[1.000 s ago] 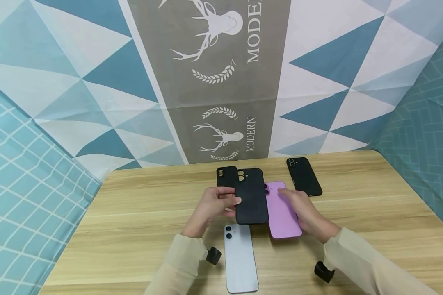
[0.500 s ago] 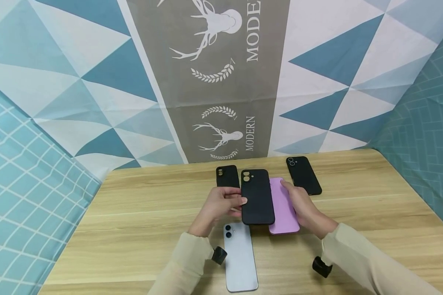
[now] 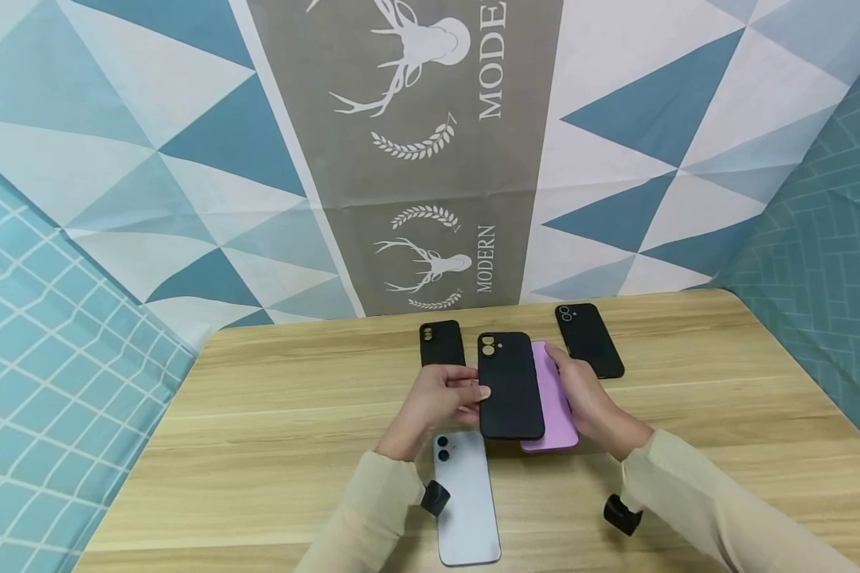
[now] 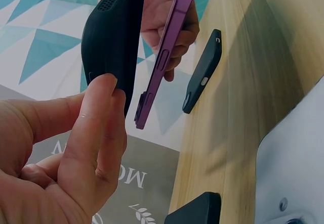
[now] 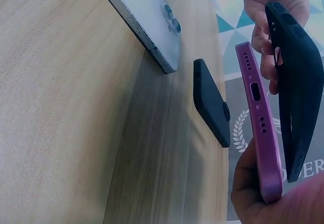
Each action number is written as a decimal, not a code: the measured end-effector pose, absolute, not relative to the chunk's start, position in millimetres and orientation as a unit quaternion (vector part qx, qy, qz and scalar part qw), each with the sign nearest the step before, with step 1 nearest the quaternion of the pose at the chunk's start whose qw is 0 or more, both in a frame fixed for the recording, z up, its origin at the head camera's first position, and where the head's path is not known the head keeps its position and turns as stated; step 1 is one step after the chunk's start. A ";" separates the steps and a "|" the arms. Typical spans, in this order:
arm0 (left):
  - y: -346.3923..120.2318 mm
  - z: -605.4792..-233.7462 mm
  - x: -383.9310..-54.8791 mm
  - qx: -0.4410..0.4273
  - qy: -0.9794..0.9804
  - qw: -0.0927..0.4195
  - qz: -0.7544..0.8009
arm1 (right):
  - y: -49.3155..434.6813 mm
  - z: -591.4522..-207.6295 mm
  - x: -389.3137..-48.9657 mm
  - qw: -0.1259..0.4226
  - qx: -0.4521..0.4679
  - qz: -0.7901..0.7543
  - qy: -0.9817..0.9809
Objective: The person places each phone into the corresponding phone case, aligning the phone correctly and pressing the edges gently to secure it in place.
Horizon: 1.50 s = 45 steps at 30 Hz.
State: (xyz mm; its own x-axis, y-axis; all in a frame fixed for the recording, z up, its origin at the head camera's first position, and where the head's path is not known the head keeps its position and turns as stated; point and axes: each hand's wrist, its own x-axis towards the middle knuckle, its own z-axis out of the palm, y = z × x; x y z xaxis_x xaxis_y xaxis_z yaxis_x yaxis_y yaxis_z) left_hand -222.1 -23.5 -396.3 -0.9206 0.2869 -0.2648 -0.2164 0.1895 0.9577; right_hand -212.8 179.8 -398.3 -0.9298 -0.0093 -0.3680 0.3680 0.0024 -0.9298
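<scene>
My left hand pinches the left edge of a black phone case, thumb on its back, camera cutouts toward the far side. Beneath and to the right of the case, a pink phone is gripped by its right side in my right hand. In the right wrist view the phone and the case stand nearly parallel, a narrow gap between them, both above the table. The left wrist view shows the fingertips on the case's edge. The case overlaps much of the pink phone in the head view.
A white phone lies face down on the wooden table, partly beneath my left wrist. Farther back lie a small black case on the left and a black phone or cased phone on the right. Patterned cloth hangs behind.
My left hand has carried the black case to the right, over the pink phone. My right hand has shifted the phone slightly up and away, and the small black case behind is less covered.
</scene>
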 end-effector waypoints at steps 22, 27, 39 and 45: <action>-14.4 -398.5 -216.7 0.022 0.740 0.211 0.638 | 177.7 -395.8 -211.1 0.122 0.132 -0.712 0.678; -12.2 -399.1 -215.9 0.018 0.745 0.210 0.633 | 176.5 -394.5 -211.0 0.125 0.124 -0.721 0.670; -7.8 -398.4 -214.6 0.019 0.745 0.210 0.633 | 176.6 -389.7 -211.0 0.131 0.111 -0.724 0.668; -5.3 -397.8 -213.8 0.016 0.750 0.208 0.628 | 176.1 -389.0 -211.6 0.139 0.108 -0.728 0.662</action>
State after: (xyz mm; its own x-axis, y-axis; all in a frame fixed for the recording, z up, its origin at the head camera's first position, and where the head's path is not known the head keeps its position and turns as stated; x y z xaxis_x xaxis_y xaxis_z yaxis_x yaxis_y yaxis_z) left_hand -213.8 -5.3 -397.8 -0.9130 0.2858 -0.2910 -0.2363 0.2107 0.9486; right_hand -211.6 176.1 -389.0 -0.9381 -0.0593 -0.3413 0.3454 -0.0838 -0.9347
